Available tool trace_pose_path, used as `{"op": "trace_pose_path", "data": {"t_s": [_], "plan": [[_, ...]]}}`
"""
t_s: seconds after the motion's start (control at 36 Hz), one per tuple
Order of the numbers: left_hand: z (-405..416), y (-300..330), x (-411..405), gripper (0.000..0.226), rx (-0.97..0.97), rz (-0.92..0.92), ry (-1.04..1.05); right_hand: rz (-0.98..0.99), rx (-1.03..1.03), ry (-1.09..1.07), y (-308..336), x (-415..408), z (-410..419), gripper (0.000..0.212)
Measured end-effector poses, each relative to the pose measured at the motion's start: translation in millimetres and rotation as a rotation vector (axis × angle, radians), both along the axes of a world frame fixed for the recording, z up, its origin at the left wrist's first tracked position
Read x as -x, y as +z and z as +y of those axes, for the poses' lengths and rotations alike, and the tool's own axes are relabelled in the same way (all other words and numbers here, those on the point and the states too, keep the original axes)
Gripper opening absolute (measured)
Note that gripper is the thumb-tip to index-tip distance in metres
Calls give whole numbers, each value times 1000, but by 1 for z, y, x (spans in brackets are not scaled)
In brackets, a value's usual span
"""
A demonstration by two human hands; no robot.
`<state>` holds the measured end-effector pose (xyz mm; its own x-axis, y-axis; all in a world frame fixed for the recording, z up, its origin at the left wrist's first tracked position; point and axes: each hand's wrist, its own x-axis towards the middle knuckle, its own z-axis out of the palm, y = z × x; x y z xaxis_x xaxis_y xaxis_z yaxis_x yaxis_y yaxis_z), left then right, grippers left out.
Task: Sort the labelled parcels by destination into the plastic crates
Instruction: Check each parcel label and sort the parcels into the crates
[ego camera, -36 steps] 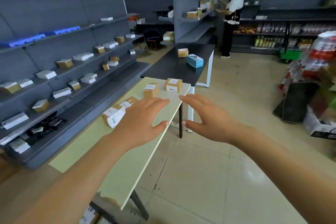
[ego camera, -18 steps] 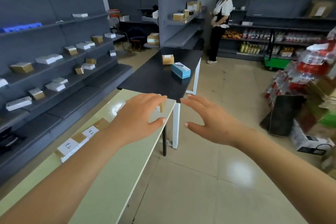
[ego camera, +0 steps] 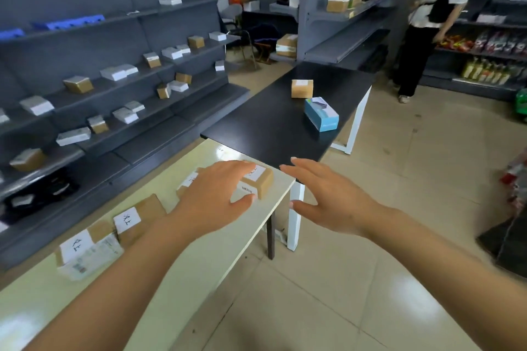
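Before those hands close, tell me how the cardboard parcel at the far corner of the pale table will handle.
The cardboard parcel looks boxy and flat-sided, so it should stay stiff and not roll. It is small beside the left hand, so probably light. It sits near the pale table corner, so a push could slide it off.

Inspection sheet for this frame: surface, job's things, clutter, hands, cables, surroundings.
Surface: pale green table, its far end butting against a black table.
Job's things: brown labelled parcels in a row on the green table; the end parcel sits near the far corner, the near parcel closest to the camera. No plastic crates seen.
Clutter: a brown box and a blue box on the black table.
Hands: left hand open, spread over the end parcel; contact unclear. Right hand open, beyond the table edge, holding nothing.
Cables: nothing seen.
Surroundings: grey shelving with small boxes; a standing person at the back.
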<state>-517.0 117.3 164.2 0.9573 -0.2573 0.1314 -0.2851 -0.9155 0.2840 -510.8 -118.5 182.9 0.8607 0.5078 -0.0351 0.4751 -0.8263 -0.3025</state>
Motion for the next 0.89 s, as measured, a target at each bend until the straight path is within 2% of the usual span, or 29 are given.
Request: {"op": "trace_pose_path", "data": {"t_s": [0.25,0.56,0.81,0.89], "plan": [[3,-13,-58,57,-13,68,176,58,-7,132,-28,-103,2,65],[58,-49,-154,57,3,95,240,83,27,203,-59,-224,53,66],[104,-87,-208,55,29,206,316,178,91,248,-92,-292,91,64],[116,-102,-216,63,41,277,357,221,133,299,-105,-310,103,64]]}}
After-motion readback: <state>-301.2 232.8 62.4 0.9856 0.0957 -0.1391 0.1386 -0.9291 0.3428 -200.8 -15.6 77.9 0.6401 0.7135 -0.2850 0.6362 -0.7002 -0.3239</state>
